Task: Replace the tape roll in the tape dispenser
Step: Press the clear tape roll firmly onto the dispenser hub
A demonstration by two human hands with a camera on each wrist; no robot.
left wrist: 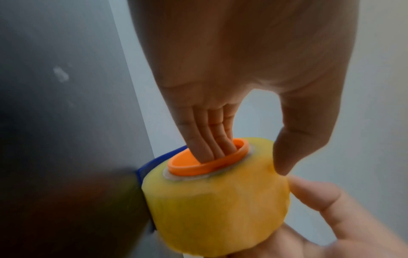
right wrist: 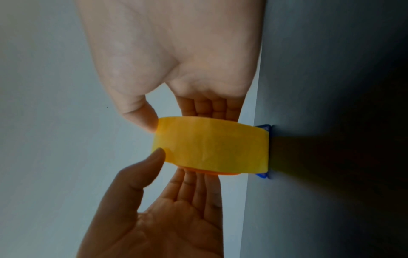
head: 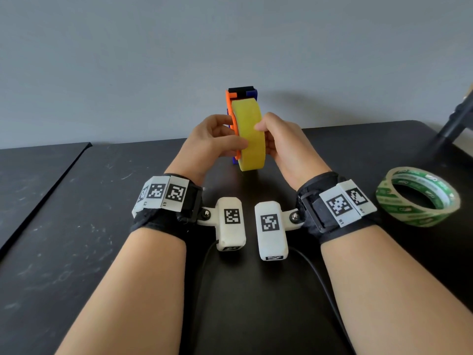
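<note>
Yellow tape roll [head: 249,135] gripped by right hand [head: 286,147], left hand [head: 210,139] fingers inside orange hub [left wrist: 207,160], dispenser [head: 242,93] mostly hidden

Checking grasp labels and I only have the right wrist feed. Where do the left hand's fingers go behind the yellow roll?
Observer: Left wrist view: the left hand has its fingers inside the orange hub at the yellow roll's core.
Operator: Any spare roll around?
Observer: Head view: a green-printed roll lies flat on the table, to the right of the right hand.
Operator: What tops the dispenser?
Observer: Head view: a black block sits above the roll.
</note>
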